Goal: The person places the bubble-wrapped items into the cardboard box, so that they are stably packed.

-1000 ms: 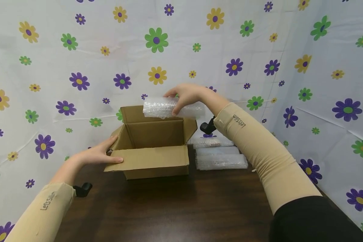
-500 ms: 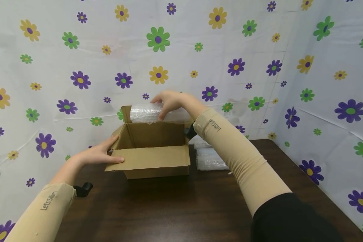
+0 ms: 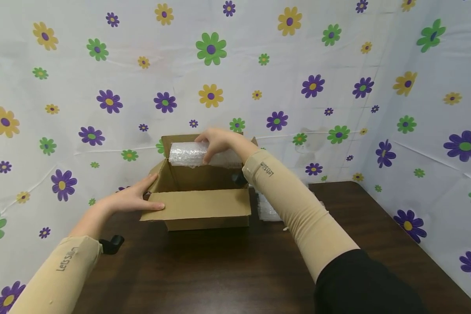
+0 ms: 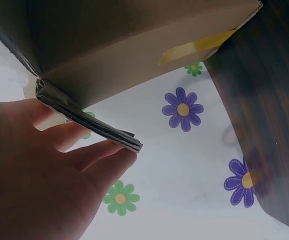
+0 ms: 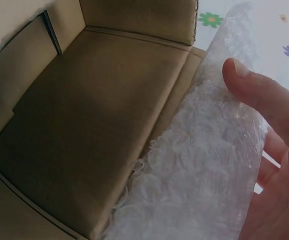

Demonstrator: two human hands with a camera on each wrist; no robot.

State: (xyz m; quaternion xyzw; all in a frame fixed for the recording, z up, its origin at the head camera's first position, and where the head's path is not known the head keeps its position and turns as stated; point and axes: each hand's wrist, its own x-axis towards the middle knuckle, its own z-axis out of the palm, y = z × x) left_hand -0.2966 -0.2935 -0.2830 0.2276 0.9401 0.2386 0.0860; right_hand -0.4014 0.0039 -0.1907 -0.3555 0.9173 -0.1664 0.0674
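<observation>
An open cardboard box (image 3: pixel 198 206) stands on the dark table with its flaps spread. My left hand (image 3: pixel 127 199) grips the box's left corner, the thumb lying on the front flap; in the left wrist view its fingers (image 4: pixel 69 134) are against the cardboard flap edges. Over the rear of the box, my right hand (image 3: pixel 223 141) holds a folded piece of bubble wrap (image 3: pixel 186 154) between thumb and fingers. The right wrist view shows this bubble wrap (image 5: pixel 194 165) beside the opening, with the box's bare inside (image 5: pixel 84 110) below.
More folded bubble wrap (image 3: pixel 268 208) lies to the right of the box, partly hidden by my right forearm. A flower-print cloth (image 3: pixel 141 78) hangs behind the table (image 3: pixel 220 270). Yellow tape (image 4: pixel 199 46) is stuck to the box's outer side.
My right hand has carried the bubble wrap left and down, from the box's right rear to over its opening. The left hand has kept its hold on the box.
</observation>
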